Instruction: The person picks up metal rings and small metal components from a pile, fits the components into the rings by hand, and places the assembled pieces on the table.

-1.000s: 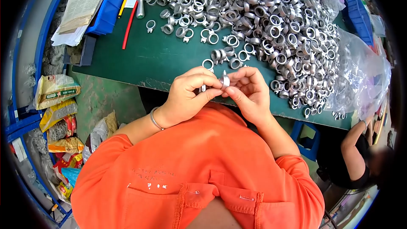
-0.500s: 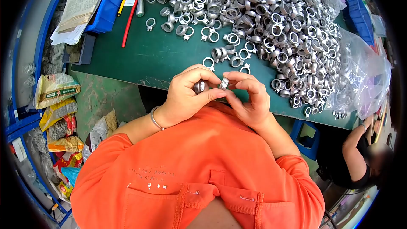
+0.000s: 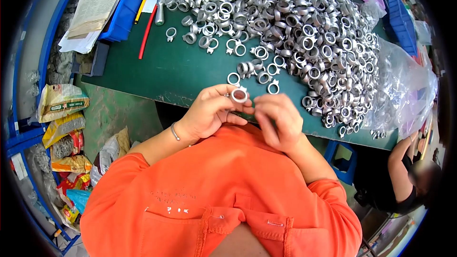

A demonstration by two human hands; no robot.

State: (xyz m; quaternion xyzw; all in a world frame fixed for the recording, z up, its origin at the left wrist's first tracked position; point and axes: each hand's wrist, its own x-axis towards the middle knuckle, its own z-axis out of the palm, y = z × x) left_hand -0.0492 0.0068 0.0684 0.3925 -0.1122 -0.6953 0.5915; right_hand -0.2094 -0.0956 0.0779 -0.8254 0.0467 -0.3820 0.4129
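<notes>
Print is unreadable on the newspaper [image 3: 97, 13] at the table's [image 3: 185, 64] left end, the bag [image 3: 62, 102] left of it and the shirt [image 3: 190, 181] before it.

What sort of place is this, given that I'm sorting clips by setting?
Probably a small-parts workshop or factory floor: many silver-grey round metal rings lie heaped on a green flat-topped worktable, with a blue rectangular plastic bin towards its left end.

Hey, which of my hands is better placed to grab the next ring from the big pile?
Probably your right hand: it looks empty, though slightly blurred, and it is closer to the big pile of metal rings. Your left hand is occupied, holding at least one ring.
</notes>
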